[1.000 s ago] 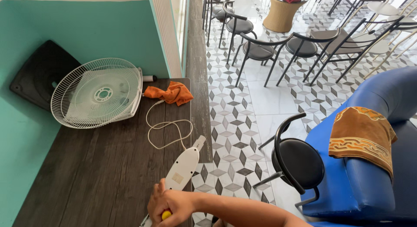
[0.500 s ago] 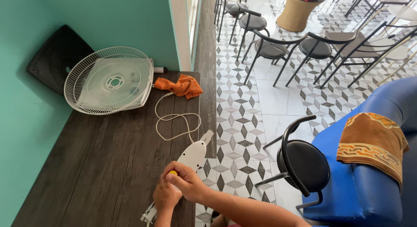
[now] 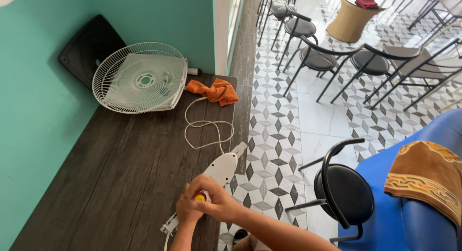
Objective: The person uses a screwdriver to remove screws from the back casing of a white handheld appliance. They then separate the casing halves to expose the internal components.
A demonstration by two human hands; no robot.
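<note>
We are now clenching both hands, the left hand (image 3: 186,208) and right hand (image 3: 216,203), around a yellow-tipped tool (image 3: 199,197) on the white fan part (image 3: 219,169). Since a moment ago the grip is sitting further up the desk (image 3: 96,183), with the cord (image 3: 209,131) just beyond it, so we are judging the work on this part as under way.

Table (image 3: 110,183): dark matt wood, visible grain. Fan guard (image 3: 139,78) on table: white wire. Cloth (image 3: 214,91) beside guard: orange fabric.
</note>
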